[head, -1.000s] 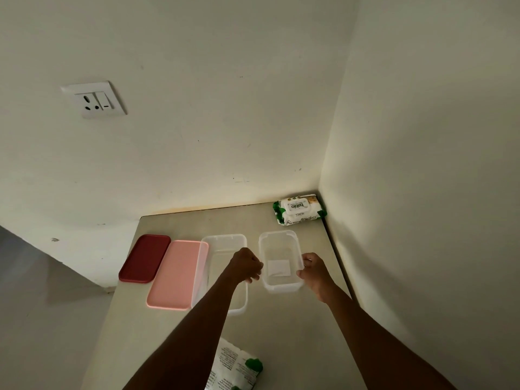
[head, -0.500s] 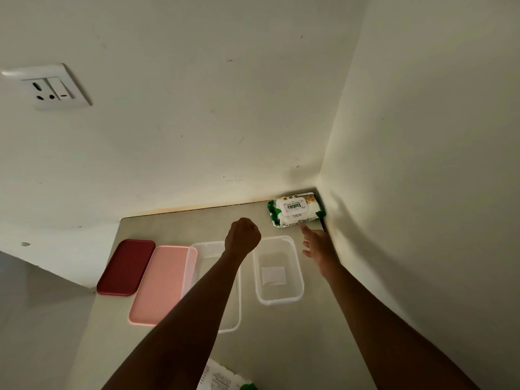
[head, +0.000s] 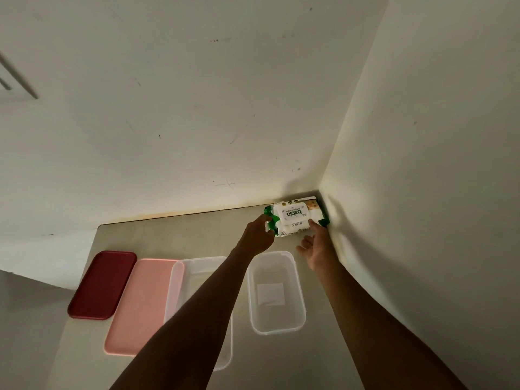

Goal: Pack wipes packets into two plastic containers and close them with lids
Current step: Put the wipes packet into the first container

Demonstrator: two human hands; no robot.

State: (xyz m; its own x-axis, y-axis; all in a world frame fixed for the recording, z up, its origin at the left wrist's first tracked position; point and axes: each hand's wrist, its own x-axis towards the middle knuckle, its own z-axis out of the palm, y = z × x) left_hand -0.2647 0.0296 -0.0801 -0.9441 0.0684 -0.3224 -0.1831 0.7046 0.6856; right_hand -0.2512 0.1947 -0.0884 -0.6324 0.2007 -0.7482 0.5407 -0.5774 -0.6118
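A white and green wipes packet (head: 292,213) lies in the far right corner of the table, against both walls. My left hand (head: 257,235) curls around its left end. My right hand (head: 316,246) has its fingers spread, fingertips touching the packet's near right edge. Nearer to me stand two clear plastic containers with nothing packed in them. The smaller one (head: 277,332), which has a white label on its bottom, sits between my forearms. The larger one (head: 202,261) is partly hidden under my left forearm. A pink lid (head: 138,305) and a dark red lid (head: 101,285) lie flat to their left.
The beige table (head: 168,237) is set into a corner, with one white wall behind it and another close along its right side. Its left edge drops off beyond the red lid. A blurred wall socket (head: 14,80) shows at the far left.
Both hands left the smaller container and reached forward to the packet in the corner. My view shifted right and forward, so the second packet near me is out of frame.
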